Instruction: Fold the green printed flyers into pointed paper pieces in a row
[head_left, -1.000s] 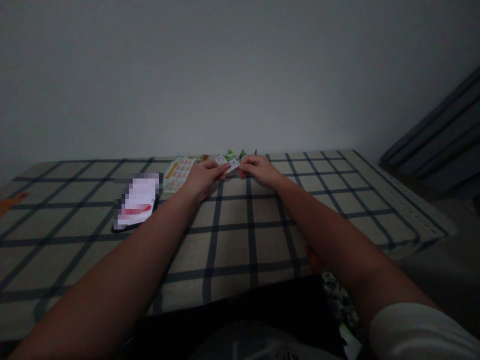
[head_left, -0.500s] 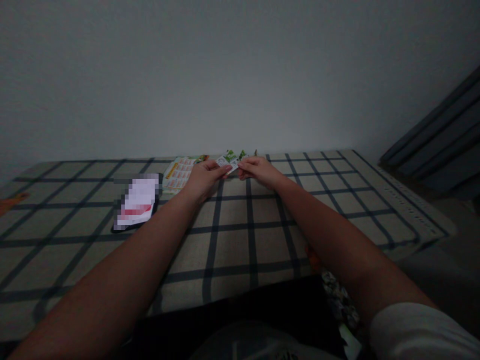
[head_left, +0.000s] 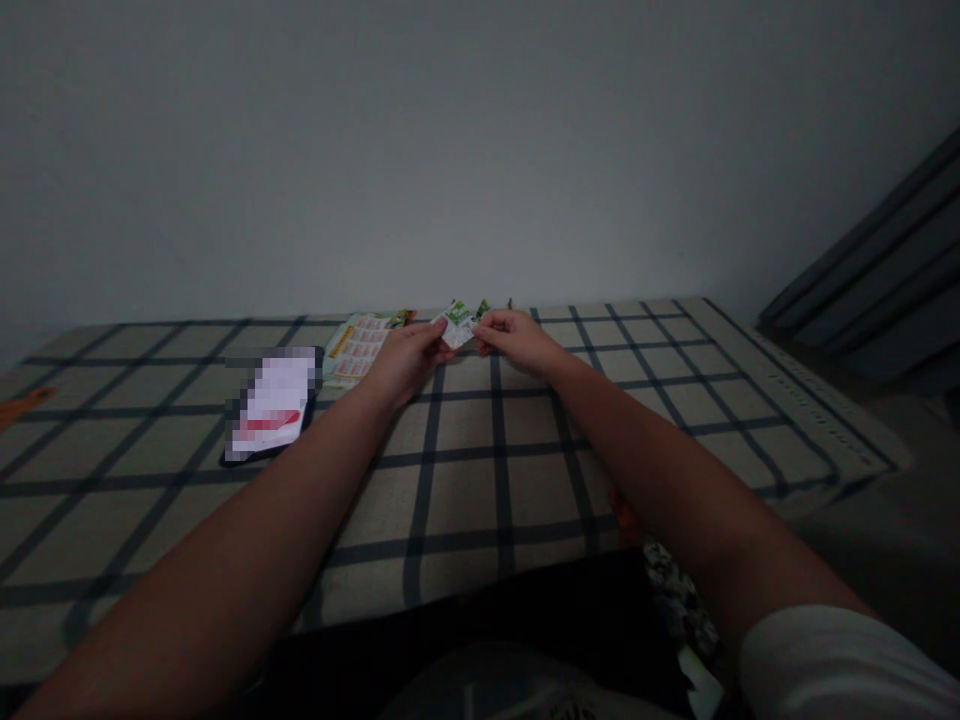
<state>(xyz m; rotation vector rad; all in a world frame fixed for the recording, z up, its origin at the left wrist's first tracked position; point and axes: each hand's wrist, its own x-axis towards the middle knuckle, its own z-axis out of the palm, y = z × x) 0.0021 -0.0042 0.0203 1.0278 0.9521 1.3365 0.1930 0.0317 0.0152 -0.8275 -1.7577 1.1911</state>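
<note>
Near the far edge of the table, both hands meet at a small, flat white-and-green printed piece; I cannot tell whether it is a packet or a card. My left hand pinches its left side, thumb on top. On the right side, the fingertips of my right hand are closed at its edge. A second green bit shows just behind the right fingertips, and its shape is mostly hidden. Left of my left hand lies a colourful printed sheet or pouch, partly covered by that hand.
A phone with a lit, blurred screen lies left of my left forearm. The checked cloth covers the table up to the grey wall. An orange object is at the left edge. A grey curtain hangs at right.
My left thumb has shifted up along the printed piece, which has turned a little and shows more of its face. My right hand has barely moved.
</note>
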